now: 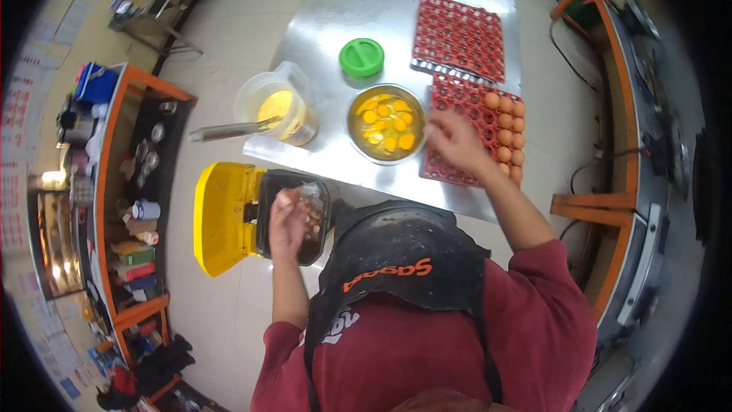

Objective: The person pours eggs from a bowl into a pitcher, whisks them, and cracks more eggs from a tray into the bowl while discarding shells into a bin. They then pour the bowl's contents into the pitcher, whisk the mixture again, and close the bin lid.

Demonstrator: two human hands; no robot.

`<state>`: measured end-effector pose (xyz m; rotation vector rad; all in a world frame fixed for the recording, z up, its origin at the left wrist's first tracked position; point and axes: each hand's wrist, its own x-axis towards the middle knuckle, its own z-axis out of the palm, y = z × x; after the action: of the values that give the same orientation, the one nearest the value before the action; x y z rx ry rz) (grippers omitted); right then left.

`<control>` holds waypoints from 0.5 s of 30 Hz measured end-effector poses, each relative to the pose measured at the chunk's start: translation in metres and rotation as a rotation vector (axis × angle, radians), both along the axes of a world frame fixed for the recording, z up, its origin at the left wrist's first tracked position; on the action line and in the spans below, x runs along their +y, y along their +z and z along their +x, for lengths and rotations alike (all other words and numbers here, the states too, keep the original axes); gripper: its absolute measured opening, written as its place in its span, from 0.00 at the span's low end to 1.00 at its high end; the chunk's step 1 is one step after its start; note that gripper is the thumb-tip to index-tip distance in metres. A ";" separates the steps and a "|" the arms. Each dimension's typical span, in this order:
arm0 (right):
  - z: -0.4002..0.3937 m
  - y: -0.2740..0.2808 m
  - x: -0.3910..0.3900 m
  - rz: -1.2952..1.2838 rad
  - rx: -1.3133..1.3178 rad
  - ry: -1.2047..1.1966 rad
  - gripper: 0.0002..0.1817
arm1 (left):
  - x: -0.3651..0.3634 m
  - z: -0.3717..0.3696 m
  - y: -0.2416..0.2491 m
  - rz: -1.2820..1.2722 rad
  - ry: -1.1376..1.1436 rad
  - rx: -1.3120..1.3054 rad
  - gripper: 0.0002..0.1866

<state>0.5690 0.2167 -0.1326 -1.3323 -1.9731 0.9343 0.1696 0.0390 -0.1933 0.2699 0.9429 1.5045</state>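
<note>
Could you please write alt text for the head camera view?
A person's right hand is by a metal bowl of cracked eggs on a metal table, near red egg trays; the left hand is over an open, yellow-lidded bin.

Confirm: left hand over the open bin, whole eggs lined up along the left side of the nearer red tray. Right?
One slip: the whole eggs are along the right side of the nearer red tray, per the head view. Left hand over the open bin stands.
</note>
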 end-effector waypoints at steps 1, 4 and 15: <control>0.026 0.014 0.008 0.011 -0.020 -0.101 0.15 | -0.012 -0.031 -0.040 0.014 -0.012 0.028 0.26; 0.116 -0.024 0.043 0.290 -0.549 -0.372 0.21 | -0.044 -0.070 -0.091 -0.460 0.243 0.219 0.36; 0.148 -0.028 0.094 0.092 -0.901 -0.120 0.23 | 0.006 0.018 -0.078 -0.371 -0.680 1.112 0.16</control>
<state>0.7171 0.3107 -0.1609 -2.0057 -2.4668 0.1505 0.1873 0.0450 -0.2709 1.0898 1.7313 0.4432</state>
